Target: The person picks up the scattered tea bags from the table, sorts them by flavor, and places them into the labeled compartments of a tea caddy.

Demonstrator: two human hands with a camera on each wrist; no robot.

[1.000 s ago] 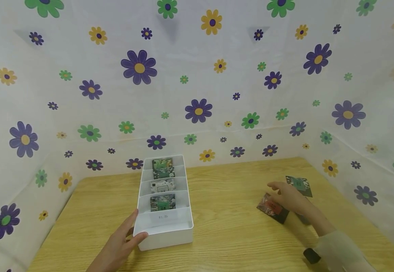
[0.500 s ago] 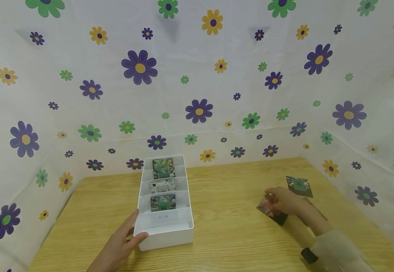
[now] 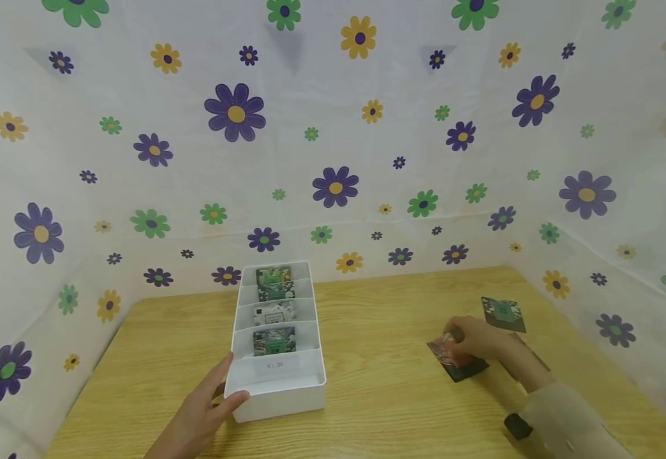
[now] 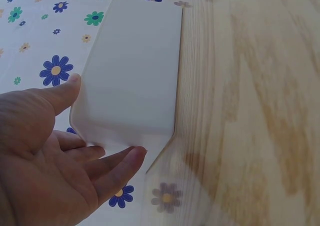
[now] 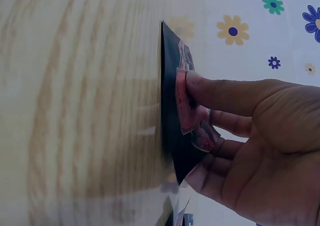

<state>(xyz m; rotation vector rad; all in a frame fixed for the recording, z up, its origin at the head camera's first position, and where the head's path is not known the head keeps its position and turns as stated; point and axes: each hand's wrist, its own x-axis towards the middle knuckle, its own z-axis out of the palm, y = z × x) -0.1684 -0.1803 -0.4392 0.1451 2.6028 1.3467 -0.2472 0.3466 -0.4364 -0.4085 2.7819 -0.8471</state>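
Observation:
A black sachet with a red label (image 3: 450, 357) is pinched in my right hand (image 3: 479, 338), tilted with one edge at the table. The right wrist view shows the thumb on its label (image 5: 186, 103) and the fingers behind its edge. My left hand (image 3: 201, 411) holds the near left corner of a white divided box (image 3: 281, 401), thumb at the front wall, fingers along the left side. In the left wrist view the fingers bend against the box's pale wall (image 4: 130, 71). Several patterned sachets lie in the farther compartments, among them a grey-green one (image 3: 274, 342) and a whitish one (image 3: 275, 313).
A green-labelled dark sachet (image 3: 503, 312) lies on the wooden table (image 3: 379, 331) beyond my right hand. Another sachet (image 3: 531, 350) is partly hidden under the right forearm. Flower-printed white cloth (image 3: 287, 159) surrounds the table. A handwritten mark (image 3: 275, 365) shows inside the front compartment.
My right hand has come down onto the red-labelled sachet, pinched it, and tilted it slightly, shifting it a little to the left. The left hand and box have stayed put.

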